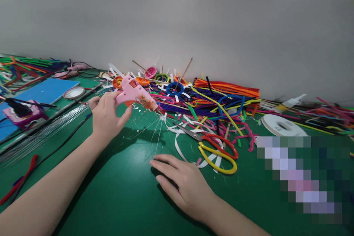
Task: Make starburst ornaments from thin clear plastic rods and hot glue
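My left hand [106, 114] is around the handle of a pink hot glue gun [136, 94], thumb held apart below it. The gun's body is stained brown near the nozzle, which points down and right. Just under the nozzle, several thin pale strands [157, 136] fan out from a small white piece [163, 116]. My right hand [184, 184] lies low over the green table, fingers stretched out and slightly spread. Its fingertips are close to the lower ends of the strands; whether they touch is unclear. Scissors [203, 138] with red and yellow handles lie beyond this hand.
Coloured pipe cleaners [226, 90] pile along the wall, with small round woven pieces [174, 89] among them. White ribbon [179, 149] curls beside the scissors. A white spool [282, 125] and small bottle [290, 103] are right. A purple power socket [23, 114] and black cord [63, 143] are left.
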A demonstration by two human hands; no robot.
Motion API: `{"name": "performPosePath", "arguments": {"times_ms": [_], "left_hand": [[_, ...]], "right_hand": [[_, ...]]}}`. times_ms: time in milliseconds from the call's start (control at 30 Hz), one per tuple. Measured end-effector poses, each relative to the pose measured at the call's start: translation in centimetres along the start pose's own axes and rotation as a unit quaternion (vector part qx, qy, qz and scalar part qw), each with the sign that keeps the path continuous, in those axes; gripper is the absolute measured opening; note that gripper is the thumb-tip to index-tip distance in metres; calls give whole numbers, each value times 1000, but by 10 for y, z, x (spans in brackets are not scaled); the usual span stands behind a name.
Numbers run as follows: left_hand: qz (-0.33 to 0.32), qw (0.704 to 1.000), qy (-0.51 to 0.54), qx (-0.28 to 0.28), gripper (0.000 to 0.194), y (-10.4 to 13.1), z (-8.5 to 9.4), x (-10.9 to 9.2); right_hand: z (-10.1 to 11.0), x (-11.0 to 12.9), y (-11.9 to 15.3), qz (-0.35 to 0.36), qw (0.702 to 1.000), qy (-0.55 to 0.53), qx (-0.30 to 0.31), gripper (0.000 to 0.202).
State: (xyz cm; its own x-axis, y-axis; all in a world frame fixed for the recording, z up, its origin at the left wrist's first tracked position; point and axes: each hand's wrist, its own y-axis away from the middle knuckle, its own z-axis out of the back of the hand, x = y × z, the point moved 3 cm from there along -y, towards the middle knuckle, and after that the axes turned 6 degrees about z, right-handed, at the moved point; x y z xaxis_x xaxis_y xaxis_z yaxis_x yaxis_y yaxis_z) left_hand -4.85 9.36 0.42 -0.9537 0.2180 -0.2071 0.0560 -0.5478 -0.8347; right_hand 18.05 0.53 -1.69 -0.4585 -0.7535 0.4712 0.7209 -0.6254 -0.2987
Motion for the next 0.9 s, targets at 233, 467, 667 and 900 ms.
{"name": "performPosePath", "arguments": {"times_ms": [233,467,667,900], "left_hand": [[2,1000,1,7,37,-1,1,-1],[11,1000,17,12,38,0,1,-1],[8,1000,5,14,36,-1,2,-2],[10,1000,4,13,37,-1,2,-2]], "right_hand": [[-1,-2,0,-7,1000,-12,4,34],[-1,-2,0,-11,1000,-17,10,33],[-1,-1,0,-11,1000,-19,12,33],[-1,-1,0,-11,1000,-17,4,33]]}}
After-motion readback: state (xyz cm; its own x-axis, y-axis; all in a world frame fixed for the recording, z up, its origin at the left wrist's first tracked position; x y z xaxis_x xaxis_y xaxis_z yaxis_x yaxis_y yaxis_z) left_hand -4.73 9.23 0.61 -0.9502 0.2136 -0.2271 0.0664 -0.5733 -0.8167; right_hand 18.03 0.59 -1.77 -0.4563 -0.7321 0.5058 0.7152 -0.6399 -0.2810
